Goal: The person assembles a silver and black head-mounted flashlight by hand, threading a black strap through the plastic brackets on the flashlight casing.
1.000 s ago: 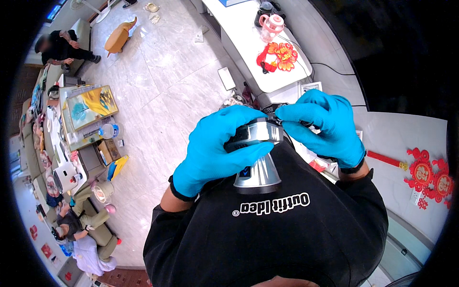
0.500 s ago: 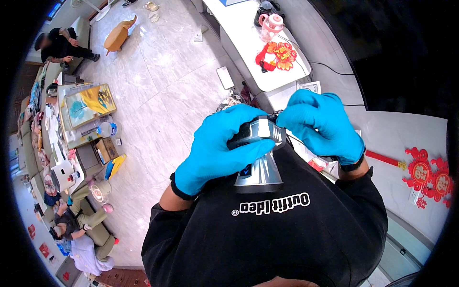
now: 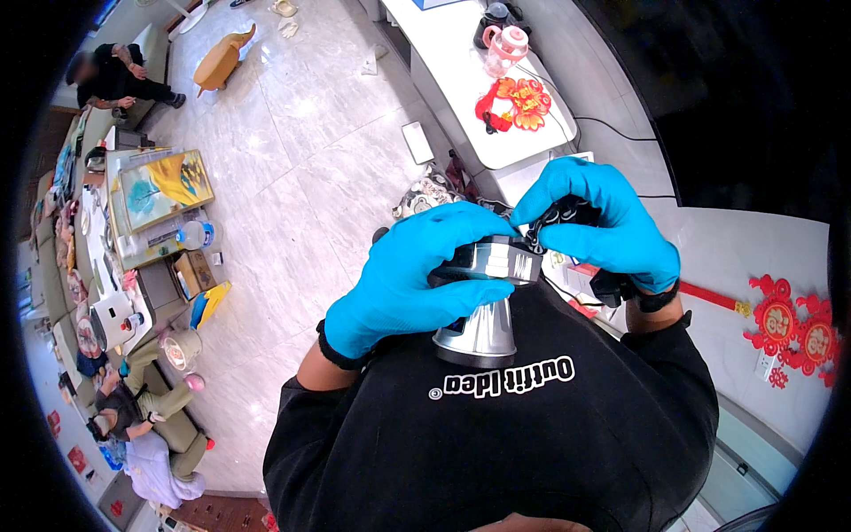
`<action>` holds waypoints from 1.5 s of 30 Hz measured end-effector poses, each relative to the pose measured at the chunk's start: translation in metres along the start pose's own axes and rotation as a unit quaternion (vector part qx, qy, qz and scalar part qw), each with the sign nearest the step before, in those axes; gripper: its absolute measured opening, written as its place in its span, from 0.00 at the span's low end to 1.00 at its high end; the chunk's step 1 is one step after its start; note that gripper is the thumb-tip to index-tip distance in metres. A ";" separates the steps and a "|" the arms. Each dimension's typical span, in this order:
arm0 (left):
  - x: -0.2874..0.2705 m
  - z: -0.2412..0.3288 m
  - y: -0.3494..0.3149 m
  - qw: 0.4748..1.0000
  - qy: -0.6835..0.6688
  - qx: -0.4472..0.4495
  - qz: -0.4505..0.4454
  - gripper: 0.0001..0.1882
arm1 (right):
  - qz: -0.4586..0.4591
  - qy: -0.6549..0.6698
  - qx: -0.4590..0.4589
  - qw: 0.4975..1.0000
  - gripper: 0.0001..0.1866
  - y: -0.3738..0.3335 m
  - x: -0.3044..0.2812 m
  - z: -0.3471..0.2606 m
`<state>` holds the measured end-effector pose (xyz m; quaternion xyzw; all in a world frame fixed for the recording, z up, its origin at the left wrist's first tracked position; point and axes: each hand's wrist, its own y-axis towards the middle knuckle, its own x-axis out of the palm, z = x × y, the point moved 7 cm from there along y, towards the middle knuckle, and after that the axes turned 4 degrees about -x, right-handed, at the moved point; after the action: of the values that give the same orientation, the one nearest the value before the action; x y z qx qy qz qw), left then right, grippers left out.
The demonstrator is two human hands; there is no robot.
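My left hand (image 3: pixel 399 279), in a blue glove, is wrapped around a silver and black device (image 3: pixel 483 332) held before my chest. The device has a flared silver cone with a dark rim pointing toward me; its exact kind is not clear. My right hand (image 3: pixel 616 230), gloved in blue too, pinches a bundled black cord (image 3: pixel 563 215) beside the device's far right end. Thumb and forefinger meet close to that end, where a small pale bit shows. A black block-like piece (image 3: pixel 607 288) hangs below the right palm, near the wrist.
To the far right stands a white table (image 3: pixel 496 151) with a pink jug (image 3: pixel 505 50) and red-gold ornaments (image 3: pixel 523 102). A patterned bag (image 3: pixel 425 193) lies beyond my left hand. Two people sit on sofas at left, near a low table with a framed picture (image 3: pixel 168 188).
My right hand has opened its grip somewhat, and the bundled black cord shows in it now. The device has tilted and shifted slightly in my left hand.
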<state>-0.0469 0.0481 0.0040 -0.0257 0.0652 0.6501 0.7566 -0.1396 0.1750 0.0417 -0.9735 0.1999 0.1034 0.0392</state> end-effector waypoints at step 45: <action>-0.024 0.010 0.051 0.990 0.055 -0.058 -0.115 0.21 | -0.278 0.310 0.031 0.909 0.27 0.008 0.071 0.090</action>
<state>-0.1002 0.0334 0.0195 -0.1121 0.0655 0.5591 0.8189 -0.0955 0.1507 -0.0618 -0.9710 -0.0738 -0.2253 0.0322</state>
